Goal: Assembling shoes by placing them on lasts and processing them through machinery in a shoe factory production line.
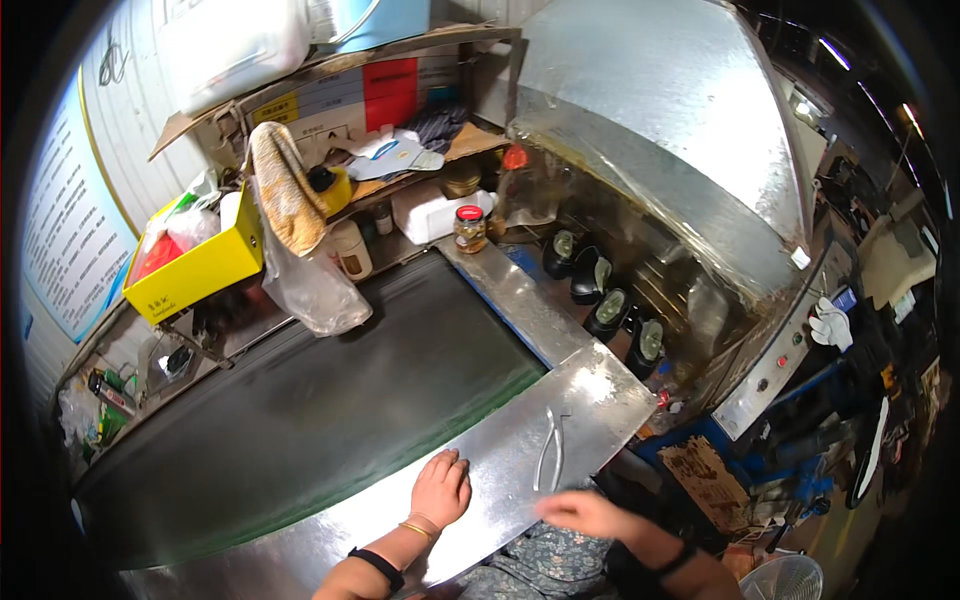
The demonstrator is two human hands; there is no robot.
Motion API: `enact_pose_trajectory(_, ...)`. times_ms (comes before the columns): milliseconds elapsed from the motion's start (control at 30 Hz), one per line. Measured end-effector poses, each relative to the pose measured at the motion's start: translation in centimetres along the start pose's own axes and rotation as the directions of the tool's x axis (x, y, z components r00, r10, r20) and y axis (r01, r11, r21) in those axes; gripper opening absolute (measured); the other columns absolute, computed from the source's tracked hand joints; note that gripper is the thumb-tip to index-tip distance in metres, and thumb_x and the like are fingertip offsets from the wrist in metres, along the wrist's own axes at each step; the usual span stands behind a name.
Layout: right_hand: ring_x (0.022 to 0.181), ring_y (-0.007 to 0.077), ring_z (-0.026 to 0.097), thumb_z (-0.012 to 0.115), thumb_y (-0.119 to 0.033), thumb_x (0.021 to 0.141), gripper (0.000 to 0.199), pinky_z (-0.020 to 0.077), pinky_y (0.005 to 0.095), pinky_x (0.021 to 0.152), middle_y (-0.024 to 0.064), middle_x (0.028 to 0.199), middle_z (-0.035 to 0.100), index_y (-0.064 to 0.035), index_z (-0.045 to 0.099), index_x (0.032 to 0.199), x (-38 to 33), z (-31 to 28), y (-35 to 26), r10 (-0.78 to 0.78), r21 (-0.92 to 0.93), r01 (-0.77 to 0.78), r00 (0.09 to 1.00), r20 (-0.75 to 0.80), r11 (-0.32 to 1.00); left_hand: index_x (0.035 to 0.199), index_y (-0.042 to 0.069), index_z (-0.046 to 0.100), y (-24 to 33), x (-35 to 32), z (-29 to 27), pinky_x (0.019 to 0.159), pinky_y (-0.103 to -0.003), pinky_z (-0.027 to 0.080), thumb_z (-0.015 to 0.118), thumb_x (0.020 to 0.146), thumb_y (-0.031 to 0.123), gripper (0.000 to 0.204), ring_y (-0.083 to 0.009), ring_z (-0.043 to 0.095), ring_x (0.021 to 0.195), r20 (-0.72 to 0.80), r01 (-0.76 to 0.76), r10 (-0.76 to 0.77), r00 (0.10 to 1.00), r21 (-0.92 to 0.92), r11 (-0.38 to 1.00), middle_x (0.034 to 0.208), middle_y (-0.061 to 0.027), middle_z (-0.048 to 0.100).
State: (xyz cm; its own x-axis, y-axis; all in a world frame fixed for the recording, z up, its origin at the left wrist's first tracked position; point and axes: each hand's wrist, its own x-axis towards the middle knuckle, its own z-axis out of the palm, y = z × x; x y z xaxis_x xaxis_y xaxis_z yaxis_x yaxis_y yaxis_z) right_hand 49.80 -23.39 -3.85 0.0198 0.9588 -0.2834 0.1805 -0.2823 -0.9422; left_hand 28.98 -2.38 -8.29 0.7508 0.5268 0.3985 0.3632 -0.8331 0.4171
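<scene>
My left hand [442,488] rests on the bare metal ledge [385,505] along the near side of a dark conveyor belt [330,410]. Its fingers lie on the metal and nothing shows in them. To its right, a pair of metal pliers [549,450] lies on the same ledge. My right hand [585,512] is just below the pliers' handles, over the ledge's near edge and apart from the pliers. Motion smears its fingers, so I cannot make out their hold.
Several black shoes [607,314] stand beyond the belt's right end, below a metal hood [650,110]. A red-lidded jar [469,230] sits on the far frame. A yellow box [200,262] and a hanging plastic bag [318,292] border the belt. A control panel [770,375] stands right.
</scene>
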Motion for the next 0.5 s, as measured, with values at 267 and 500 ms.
enact_pose_trajectory(267, 0.108, 0.0338, 0.060, 0.066, -0.007, 0.086, 0.029, 0.0485, 0.0368, 0.091, 0.0207, 0.119, 0.062, 0.0043, 0.062, 0.113, -13.2, 8.6, 2.2, -0.036, -0.137, -0.061, 0.789, -0.614, 0.989, 0.103, 0.005, 0.063, -0.8, -1.3, -0.3, 0.093, -0.045, 0.046, 0.061, 0.079, 0.011, 0.025, -0.0375, 0.055, 0.107, -0.060, -0.055, 0.058, 0.996, 0.049, 0.997, 0.113, -0.0201, 0.057)
enact_pose_trajectory(500, 0.110, 0.0426, 0.055, 0.065, -0.017, 0.086, 0.046, 0.0458, 0.0440, 0.095, 0.0248, 0.130, 0.050, 0.0036, 0.054, 0.125, -14.5, 10.1, 3.7, -0.253, -0.626, -0.145, 0.827, -0.502, 0.767, 0.106, 0.005, 0.060, -0.4, -2.0, 1.9, 0.098, -0.046, 0.043, 0.054, 0.082, 0.015, 0.027, -0.0364, 0.052, 0.112, 0.012, 0.013, -0.012, 1.000, -0.043, 0.999, 0.120, -0.0190, 0.053)
